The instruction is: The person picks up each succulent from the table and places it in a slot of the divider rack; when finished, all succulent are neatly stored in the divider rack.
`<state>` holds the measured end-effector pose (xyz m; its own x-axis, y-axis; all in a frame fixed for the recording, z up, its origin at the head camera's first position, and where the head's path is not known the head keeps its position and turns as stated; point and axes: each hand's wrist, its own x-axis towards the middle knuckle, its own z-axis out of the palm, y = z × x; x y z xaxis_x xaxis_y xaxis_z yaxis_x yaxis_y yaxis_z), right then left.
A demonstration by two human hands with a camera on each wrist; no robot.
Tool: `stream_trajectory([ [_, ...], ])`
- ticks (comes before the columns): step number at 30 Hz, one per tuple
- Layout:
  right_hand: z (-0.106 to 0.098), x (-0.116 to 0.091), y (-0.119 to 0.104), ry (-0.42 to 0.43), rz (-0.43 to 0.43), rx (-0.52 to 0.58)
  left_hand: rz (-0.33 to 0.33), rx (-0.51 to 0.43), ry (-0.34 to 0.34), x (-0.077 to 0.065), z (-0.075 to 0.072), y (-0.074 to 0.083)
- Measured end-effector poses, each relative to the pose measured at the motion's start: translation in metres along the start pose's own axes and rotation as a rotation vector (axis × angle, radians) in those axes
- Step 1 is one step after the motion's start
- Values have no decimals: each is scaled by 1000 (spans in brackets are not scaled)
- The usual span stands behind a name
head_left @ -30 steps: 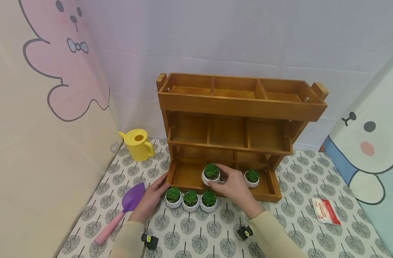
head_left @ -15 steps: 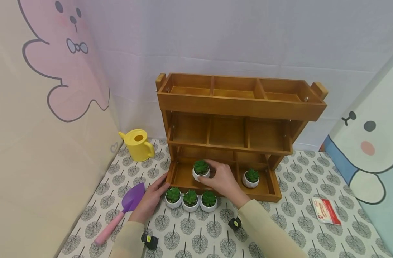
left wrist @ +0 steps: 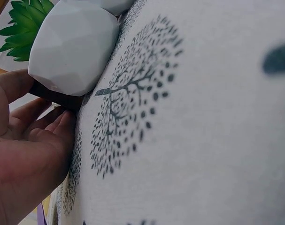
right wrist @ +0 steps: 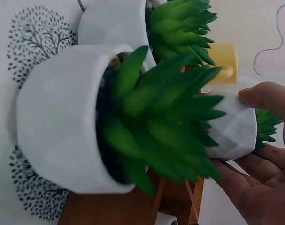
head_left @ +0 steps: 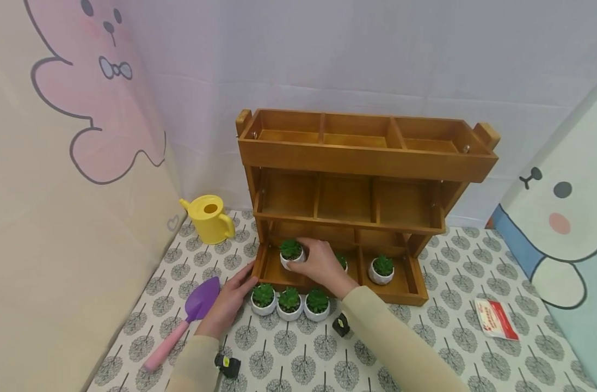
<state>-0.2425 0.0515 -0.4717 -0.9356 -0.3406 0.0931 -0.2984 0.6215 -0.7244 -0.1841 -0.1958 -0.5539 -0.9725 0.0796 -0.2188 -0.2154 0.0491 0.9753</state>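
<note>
My right hand (head_left: 321,265) pinches a small white pot with a green succulent (head_left: 291,255) between thumb and fingers, over the left compartment of the wooden shelf's bottom tray (head_left: 275,265). In the right wrist view, the faceted side of that pot (right wrist: 232,132) shows past nearer plants. My left hand (head_left: 228,305) holds the tray's front left corner, thumb at the front and fingers along the side. Another potted succulent (head_left: 342,262) stands in the middle compartment, partly hidden by my right hand. One more potted succulent (head_left: 382,270) is in the right compartment.
Three potted succulents (head_left: 289,302) stand in a row before the tray. A pink-handled purple trowel (head_left: 201,298) lies left, with a yellow watering can (head_left: 210,220) behind it. To the right lies a red and white packet (head_left: 496,319). Upper tiers (head_left: 367,159) overhang the tray.
My right hand has carried the potted succulent leftward from the middle compartment to over the left one, uncovering another potted succulent behind it. My left hand has stayed at the tray corner.
</note>
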Motion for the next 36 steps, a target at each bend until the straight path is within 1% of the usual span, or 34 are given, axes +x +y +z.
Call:
stream_trajectory([
  [4, 5, 8, 0, -29, 5, -20, -8, 1, 8, 2, 0, -3],
  [8, 10, 15, -1, -45, 8, -31, 0, -7, 7, 3, 0, -4],
  [13, 17, 22, -2, -64, 29, -81, 5, -15, -9, 2, 0, -4],
  [19, 25, 26, 1, -78, 45, -142, -1, -20, -12, 1, 0, -3],
  [25, 32, 25, 4, -81, 45, -127, -1, -19, -9, 0, 0, -3],
  [31, 38, 25, 8, -117, 84, -127, -5, -21, -18, 0, -1, -2],
  [36, 40, 27, 8, -133, 95, -131, -12, -37, -15, 1, -2, -2],
])
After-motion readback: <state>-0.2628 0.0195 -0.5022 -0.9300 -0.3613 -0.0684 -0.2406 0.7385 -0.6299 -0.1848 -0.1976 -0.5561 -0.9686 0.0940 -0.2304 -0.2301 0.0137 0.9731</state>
